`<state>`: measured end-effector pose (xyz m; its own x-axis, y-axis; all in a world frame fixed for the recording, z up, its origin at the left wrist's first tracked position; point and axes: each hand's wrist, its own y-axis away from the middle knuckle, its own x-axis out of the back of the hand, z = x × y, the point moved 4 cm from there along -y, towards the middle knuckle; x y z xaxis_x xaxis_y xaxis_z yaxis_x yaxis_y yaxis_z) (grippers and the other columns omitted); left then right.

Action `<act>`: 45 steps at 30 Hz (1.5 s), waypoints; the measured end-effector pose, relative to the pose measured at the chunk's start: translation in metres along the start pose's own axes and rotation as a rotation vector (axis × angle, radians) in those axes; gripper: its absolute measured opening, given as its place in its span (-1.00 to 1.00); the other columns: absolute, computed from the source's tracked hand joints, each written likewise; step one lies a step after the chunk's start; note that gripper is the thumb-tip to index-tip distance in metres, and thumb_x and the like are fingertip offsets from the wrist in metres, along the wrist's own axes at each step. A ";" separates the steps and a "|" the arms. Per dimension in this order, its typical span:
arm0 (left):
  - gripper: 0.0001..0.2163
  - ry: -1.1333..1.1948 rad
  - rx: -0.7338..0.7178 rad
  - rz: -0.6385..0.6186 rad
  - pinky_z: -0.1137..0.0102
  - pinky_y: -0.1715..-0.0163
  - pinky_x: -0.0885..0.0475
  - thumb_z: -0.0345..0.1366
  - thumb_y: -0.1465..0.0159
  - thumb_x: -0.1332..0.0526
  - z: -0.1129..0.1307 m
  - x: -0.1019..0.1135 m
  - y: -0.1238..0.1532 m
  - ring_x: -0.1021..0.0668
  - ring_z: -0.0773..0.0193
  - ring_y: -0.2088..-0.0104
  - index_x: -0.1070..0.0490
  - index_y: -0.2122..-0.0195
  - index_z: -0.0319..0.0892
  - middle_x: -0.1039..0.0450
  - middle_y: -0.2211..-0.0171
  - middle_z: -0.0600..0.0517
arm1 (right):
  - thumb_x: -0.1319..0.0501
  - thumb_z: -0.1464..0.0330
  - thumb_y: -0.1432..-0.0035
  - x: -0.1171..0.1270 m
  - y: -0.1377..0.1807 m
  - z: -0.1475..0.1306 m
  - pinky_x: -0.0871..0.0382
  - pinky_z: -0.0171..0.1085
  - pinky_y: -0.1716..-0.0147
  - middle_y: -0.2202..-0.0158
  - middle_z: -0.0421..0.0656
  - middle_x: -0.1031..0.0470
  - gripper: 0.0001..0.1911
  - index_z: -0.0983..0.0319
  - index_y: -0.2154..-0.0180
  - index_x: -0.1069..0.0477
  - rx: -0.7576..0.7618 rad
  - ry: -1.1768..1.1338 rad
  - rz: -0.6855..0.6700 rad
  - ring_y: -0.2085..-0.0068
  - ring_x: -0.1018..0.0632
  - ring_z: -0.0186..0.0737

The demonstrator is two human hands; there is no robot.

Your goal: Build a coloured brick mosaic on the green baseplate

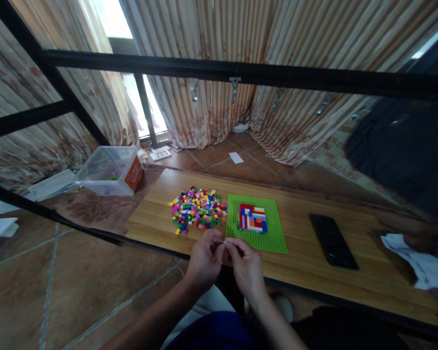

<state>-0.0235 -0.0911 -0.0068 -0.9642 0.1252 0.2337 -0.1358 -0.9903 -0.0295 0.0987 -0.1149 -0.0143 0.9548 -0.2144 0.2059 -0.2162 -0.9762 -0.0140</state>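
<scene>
My left hand [207,257] and my right hand [247,265] meet at the front edge of the wooden table, fingertips pinched together. Between them shows a tiny pale piece [224,242] that looks like a toy brick; the fingers cover most of it. Just beyond my right hand lies a green baseplate [277,228]. On it sits a low, roughly square build of red, white, blue and orange bricks [253,218]. Left of the plate, beyond my left hand, spreads a pile of loose multicoloured bricks [199,206].
A black phone [334,240] lies on the right of the table [299,267]. At the left stands a clear plastic box [107,170] with a few pieces inside. A dark metal rail [211,69] crosses above the far side. White cloth or paper [419,257] is at the right end.
</scene>
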 end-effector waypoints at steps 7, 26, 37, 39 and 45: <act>-0.82 -0.168 -0.086 0.074 0.34 0.21 -0.50 -0.41 -0.24 -0.12 -0.011 0.006 -0.008 -0.59 0.23 0.23 -0.41 0.14 -0.19 -0.52 0.25 -0.05 | -0.10 0.24 -0.26 0.023 -0.017 0.000 -0.41 -0.22 0.22 0.26 -0.11 -0.56 -0.74 0.19 0.25 -0.54 0.183 0.221 0.109 0.27 -0.55 -0.20; -0.85 -0.446 -0.339 0.069 0.36 0.19 -0.49 -0.37 -0.32 -0.09 -0.036 0.041 -0.024 -0.56 0.24 0.22 -0.45 0.19 -0.15 -0.51 0.24 -0.04 | -0.04 0.37 -0.24 0.059 -0.110 -0.008 -0.33 -0.21 0.22 0.35 -0.11 -0.45 -0.68 0.19 0.42 -0.54 0.340 0.739 -0.005 0.30 -0.47 -0.20; -0.84 -0.436 -0.299 0.067 0.35 0.18 -0.49 -0.35 -0.32 -0.10 -0.038 0.040 -0.024 -0.57 0.22 0.20 -0.46 0.18 -0.16 -0.51 0.22 -0.06 | -0.12 0.39 -0.20 0.059 -0.120 -0.008 -0.28 -0.24 0.31 0.41 -0.14 -0.43 -0.71 0.17 0.51 -0.52 0.324 0.778 -0.107 0.35 -0.44 -0.23; -0.84 -0.442 -0.294 0.066 0.36 0.19 -0.49 -0.35 -0.32 -0.09 -0.038 0.040 -0.024 -0.57 0.23 0.22 -0.46 0.18 -0.16 -0.51 0.23 -0.05 | -0.14 0.40 -0.18 0.059 -0.121 -0.009 -0.28 -0.24 0.30 0.41 -0.14 -0.44 -0.71 0.17 0.53 -0.52 0.319 0.779 -0.105 0.35 -0.44 -0.23; -0.84 -0.446 -0.285 0.060 0.36 0.19 -0.48 -0.35 -0.33 -0.09 -0.039 0.040 -0.025 -0.56 0.23 0.21 -0.46 0.18 -0.16 -0.51 0.23 -0.05 | -0.22 0.37 -0.11 0.065 -0.127 -0.008 -0.30 -0.21 0.26 0.39 -0.13 -0.51 -0.82 0.18 0.46 -0.58 0.261 0.758 -0.090 0.34 -0.49 -0.20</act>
<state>-0.0677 -0.0595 -0.0343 -0.7904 -0.0300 0.6119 -0.2001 -0.9314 -0.3042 0.1865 -0.0050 0.0090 0.5480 -0.1469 0.8235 -0.0010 -0.9846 -0.1749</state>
